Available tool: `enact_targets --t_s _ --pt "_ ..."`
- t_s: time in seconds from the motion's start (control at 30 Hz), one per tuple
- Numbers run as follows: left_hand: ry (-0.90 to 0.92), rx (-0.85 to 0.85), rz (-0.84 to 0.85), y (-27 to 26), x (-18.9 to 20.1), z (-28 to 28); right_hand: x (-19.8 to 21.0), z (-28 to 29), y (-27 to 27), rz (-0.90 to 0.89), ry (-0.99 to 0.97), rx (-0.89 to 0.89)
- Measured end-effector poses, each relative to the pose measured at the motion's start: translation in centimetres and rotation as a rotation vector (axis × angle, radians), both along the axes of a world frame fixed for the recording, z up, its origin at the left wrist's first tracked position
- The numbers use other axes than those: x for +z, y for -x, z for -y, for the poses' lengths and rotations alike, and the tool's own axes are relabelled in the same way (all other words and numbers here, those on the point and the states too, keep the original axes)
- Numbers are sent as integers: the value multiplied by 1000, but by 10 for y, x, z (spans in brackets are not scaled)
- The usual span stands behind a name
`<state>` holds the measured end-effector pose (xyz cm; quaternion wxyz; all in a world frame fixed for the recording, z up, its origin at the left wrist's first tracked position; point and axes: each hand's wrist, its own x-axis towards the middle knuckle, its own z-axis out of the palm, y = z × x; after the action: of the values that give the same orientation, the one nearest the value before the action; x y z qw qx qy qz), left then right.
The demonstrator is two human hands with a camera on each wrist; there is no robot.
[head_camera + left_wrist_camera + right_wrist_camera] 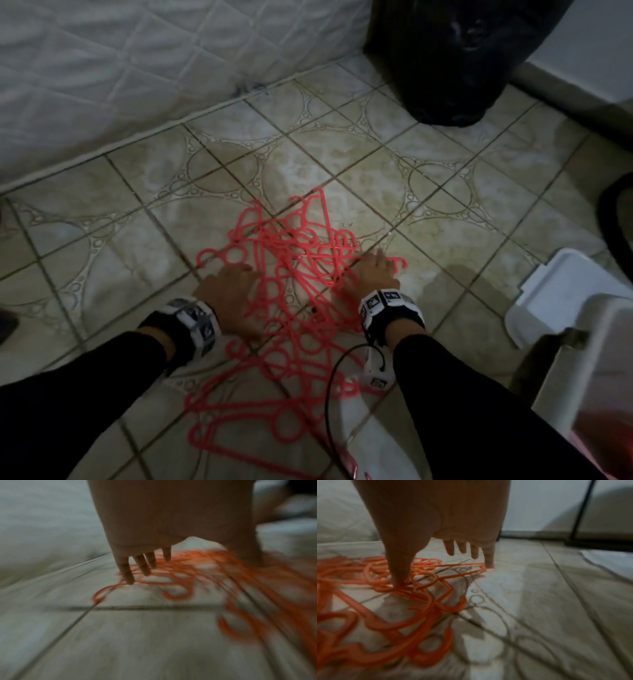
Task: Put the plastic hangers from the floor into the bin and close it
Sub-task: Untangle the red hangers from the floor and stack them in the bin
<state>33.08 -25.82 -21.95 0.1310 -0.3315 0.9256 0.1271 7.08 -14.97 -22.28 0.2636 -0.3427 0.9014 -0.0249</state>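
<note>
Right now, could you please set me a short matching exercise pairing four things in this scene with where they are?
Things:
1. hangers
2. black bag
3. bin lid
4. quilted white cover

Places:
A. flat on the tiles at the right, beside the white bin
B. far right, standing on the floor
C. along the far left edge of the floor
D. tangled on the tiles between the left hand and right hand

Pairs: 1-D, 2-B, 3-A, 4-C
</note>
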Motion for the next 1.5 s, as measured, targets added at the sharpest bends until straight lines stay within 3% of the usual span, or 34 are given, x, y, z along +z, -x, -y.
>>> enact_targets --t_s 0.1,0.2,0.3,0.43,0.57,0.63,0.73,0.8,0.93,1.1,1.2,1.3,1.5 --pt "76 -311 231 -10 -13 -28 1 13 0 10 -23 147" --pt "-6 -314 407 -1 -15 -39 1 18 0 60 -28 178" --pt "75 -382 295 11 -5 -34 9 16 -6 -25 -47 260" --pt "196 -367 141 23 2 -27 5 1 -10 4 -118 277" --pt "9 -48 8 32 6 -30 -4 -19 -9 -14 -146 343" --pt "-89 -13 -42 28 3 -36 -2 -20 -11 -29 -153 335" --pt "-27 -79 -98 16 6 -52 6 -20 -15 -10 -151 318" --pt "24 -269 -122 6 9 -67 8 -25 -18 -4 -162 322" --pt "119 -627 -44 -10 9 -97 8 -34 -23 32 -111 330" --pt "13 -588 322 0 0 -131 8 -27 -26 69 -117 281" --pt "-32 -561 319 9 4 -131 5 -26 -24 91 -126 261" --pt "-29 -576 347 14 12 -121 -1 -29 -24 65 -262 308" --pt "-103 -580 157 34 42 -89 -2 -27 -16 35 -240 332"
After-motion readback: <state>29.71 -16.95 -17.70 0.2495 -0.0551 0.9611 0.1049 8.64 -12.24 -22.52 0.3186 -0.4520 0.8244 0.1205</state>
